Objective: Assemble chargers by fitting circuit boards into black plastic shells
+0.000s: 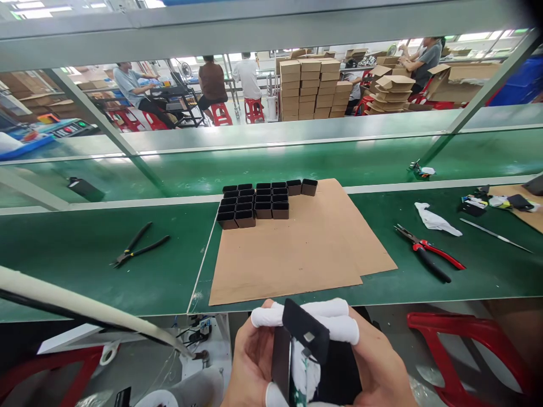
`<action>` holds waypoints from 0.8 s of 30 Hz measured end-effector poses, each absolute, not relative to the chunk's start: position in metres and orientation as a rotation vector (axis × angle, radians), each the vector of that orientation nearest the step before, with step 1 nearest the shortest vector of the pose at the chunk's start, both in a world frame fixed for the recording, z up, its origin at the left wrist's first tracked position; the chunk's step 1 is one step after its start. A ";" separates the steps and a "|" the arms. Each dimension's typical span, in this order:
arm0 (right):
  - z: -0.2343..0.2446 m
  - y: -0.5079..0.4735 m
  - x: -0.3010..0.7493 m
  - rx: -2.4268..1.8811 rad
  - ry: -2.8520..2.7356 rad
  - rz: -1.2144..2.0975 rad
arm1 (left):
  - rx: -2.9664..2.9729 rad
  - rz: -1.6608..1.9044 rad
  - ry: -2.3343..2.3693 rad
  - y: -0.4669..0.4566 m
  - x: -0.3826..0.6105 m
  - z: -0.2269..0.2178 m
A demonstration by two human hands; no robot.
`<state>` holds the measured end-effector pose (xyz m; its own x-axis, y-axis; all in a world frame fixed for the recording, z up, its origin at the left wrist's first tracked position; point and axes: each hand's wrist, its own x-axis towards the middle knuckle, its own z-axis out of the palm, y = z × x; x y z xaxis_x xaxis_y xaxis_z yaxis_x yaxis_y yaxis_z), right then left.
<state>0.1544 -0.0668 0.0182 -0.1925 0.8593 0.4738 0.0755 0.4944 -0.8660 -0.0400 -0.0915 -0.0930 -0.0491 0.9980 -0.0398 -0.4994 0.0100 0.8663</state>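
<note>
Gripping a black rectangular plastic housing (339,367) between both bare hands, you hold it low, by the near edge of the green work table (178,232). Left hand (250,362): curled around the housing's left side, clamped on it. Right hand (377,362): wrapped about the opposite side, likewise clamped, with fingers in white finger cots (347,329) bent inward across the far end, behind a small flat black plate (306,328). Plate sits tilted over the opening; white and green contents show below it. Whether your fingertips touch each other behind the plate: cannot tell. Beyond your hands, dark open-topped rectangular cases (263,210) stand grouped on brown cardboard sheets (288,260).
</note>
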 end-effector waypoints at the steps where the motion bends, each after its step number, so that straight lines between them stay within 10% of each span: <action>1: 0.017 -0.067 0.155 -0.839 -1.618 0.906 | 0.749 1.421 0.862 -0.090 -0.035 -0.089; 24: -0.011 -0.059 0.186 -0.919 -1.613 0.834 | 0.856 1.390 0.946 -0.073 -0.023 -0.030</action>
<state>0.1857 -0.0592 -0.0105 -0.1530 0.8847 0.4404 0.1519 0.4614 -0.8741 -0.0231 -0.0730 -0.0296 -0.0414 0.9984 -0.0383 -0.4018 0.0185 0.9155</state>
